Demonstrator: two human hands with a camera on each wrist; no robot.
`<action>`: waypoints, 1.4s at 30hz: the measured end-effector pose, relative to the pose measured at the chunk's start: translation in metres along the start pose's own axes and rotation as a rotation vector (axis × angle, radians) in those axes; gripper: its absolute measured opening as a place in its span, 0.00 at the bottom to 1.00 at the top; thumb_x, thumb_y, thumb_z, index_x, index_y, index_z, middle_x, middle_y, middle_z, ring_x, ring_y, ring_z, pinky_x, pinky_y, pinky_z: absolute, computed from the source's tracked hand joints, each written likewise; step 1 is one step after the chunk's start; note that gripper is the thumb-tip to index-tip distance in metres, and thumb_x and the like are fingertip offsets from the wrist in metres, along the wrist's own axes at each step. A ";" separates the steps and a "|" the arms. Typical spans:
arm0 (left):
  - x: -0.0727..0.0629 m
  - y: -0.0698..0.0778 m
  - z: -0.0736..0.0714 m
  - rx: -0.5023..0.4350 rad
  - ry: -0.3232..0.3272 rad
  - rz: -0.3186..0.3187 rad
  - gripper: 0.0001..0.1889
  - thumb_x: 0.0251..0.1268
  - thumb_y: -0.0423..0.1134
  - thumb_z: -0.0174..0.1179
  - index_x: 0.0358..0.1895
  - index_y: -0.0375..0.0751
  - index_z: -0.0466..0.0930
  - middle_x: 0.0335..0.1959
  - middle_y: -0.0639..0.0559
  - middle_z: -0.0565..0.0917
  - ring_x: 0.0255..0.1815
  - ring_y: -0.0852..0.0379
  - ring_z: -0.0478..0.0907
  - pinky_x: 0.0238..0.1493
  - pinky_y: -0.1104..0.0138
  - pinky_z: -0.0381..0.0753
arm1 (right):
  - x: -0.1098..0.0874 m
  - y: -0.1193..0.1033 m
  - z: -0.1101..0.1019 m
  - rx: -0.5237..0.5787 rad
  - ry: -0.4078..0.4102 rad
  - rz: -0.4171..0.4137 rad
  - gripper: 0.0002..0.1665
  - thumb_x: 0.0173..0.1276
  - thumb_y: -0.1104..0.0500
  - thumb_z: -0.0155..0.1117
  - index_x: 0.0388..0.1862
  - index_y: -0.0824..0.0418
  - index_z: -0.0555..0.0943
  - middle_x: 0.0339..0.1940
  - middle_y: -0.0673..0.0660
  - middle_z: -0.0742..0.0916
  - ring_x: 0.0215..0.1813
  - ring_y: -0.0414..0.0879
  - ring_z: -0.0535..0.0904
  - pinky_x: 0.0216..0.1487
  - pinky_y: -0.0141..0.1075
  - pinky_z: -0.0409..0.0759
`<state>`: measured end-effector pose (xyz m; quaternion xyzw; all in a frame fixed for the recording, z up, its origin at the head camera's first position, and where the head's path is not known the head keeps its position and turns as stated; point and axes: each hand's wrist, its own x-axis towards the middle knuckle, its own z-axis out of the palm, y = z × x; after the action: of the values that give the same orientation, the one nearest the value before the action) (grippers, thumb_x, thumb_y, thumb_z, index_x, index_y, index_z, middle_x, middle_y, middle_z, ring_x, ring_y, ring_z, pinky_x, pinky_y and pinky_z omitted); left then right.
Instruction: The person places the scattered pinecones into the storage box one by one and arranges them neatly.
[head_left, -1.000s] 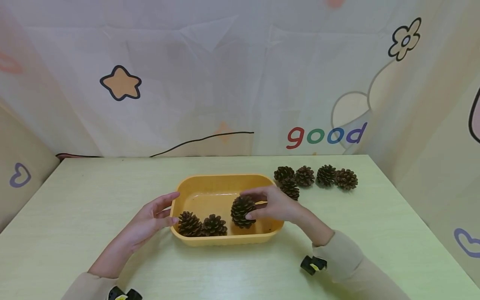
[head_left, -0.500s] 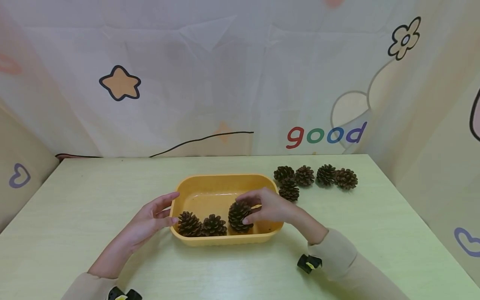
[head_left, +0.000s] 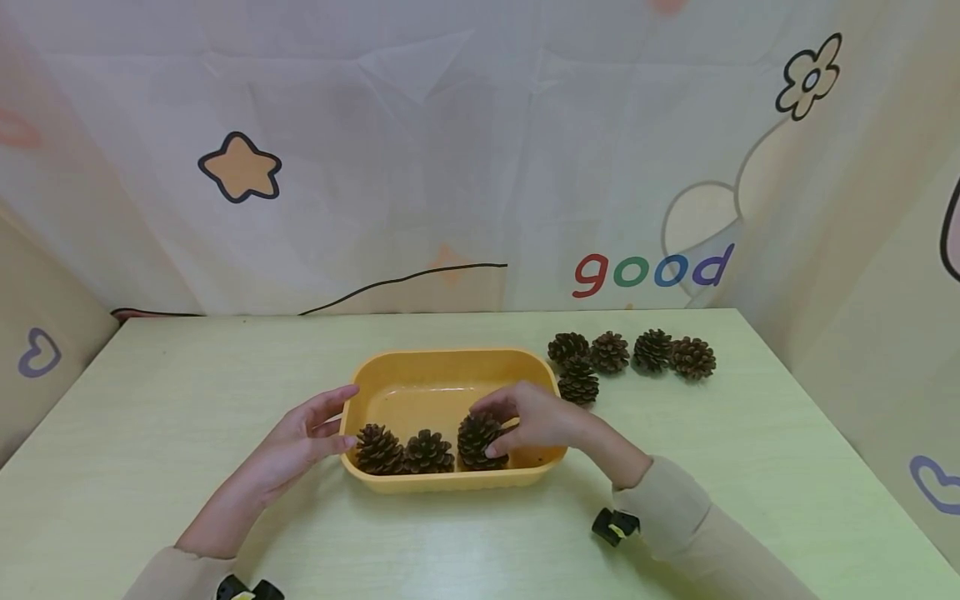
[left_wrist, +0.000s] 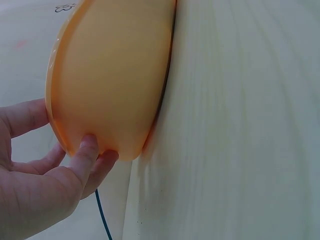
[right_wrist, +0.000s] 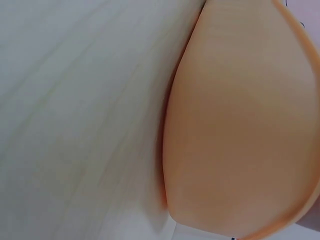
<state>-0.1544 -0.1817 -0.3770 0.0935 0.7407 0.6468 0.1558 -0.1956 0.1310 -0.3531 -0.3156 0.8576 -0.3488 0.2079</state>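
In the head view, my right hand (head_left: 536, 417) reaches over the right side of a yellow plastic basin (head_left: 420, 367) and holds a brown pine cone (head_left: 476, 442), thumb on its near side. The cone is low in the basin, by the front wall. Two more pine cones (head_left: 378, 450) sit side by side to its left. My left hand (head_left: 307, 433) holds the basin's left end, thumb and fingers spread around it. The left wrist view shows those fingertips (left_wrist: 89, 142) against the outer wall. In the right wrist view, the basin's wall (right_wrist: 240, 115) hides the held cone.
Several pine cones (head_left: 609, 352) lie on the pale wooden table (head_left: 225, 367) at the back right, one (head_left: 577, 382) close beside the basin's right rim. A printed cloth (head_left: 390, 167) hangs behind the table and along its sides.
My right hand has lowered the pine cone toward the front of the basin and slightly left. The left hand and the basin stay put.
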 end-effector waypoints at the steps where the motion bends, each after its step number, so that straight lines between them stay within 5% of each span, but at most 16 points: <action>1: 0.000 0.000 0.000 0.000 0.001 -0.001 0.37 0.58 0.28 0.57 0.69 0.33 0.50 0.68 0.31 0.50 0.65 0.32 0.54 0.54 0.63 0.72 | 0.000 0.000 0.000 -0.002 -0.006 0.003 0.31 0.53 0.60 0.70 0.56 0.65 0.74 0.56 0.59 0.79 0.59 0.55 0.72 0.59 0.46 0.68; 18: 0.000 -0.002 -0.001 0.000 0.000 -0.001 0.37 0.58 0.28 0.57 0.69 0.34 0.50 0.69 0.32 0.50 0.66 0.32 0.53 0.54 0.62 0.72 | 0.002 0.000 0.003 0.070 -0.079 0.009 0.30 0.53 0.64 0.69 0.57 0.68 0.73 0.57 0.61 0.78 0.59 0.55 0.72 0.57 0.44 0.71; 42: 0.000 -0.002 -0.001 -0.017 -0.009 0.005 0.37 0.58 0.28 0.57 0.69 0.34 0.49 0.69 0.33 0.50 0.65 0.33 0.55 0.51 0.68 0.73 | 0.002 0.001 -0.003 0.201 -0.070 0.041 0.33 0.56 0.63 0.67 0.61 0.70 0.69 0.58 0.64 0.76 0.55 0.55 0.75 0.52 0.39 0.75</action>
<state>-0.1546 -0.1828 -0.3789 0.0968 0.7342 0.6531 0.1583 -0.1990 0.1316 -0.3525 -0.2873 0.8168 -0.4177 0.2754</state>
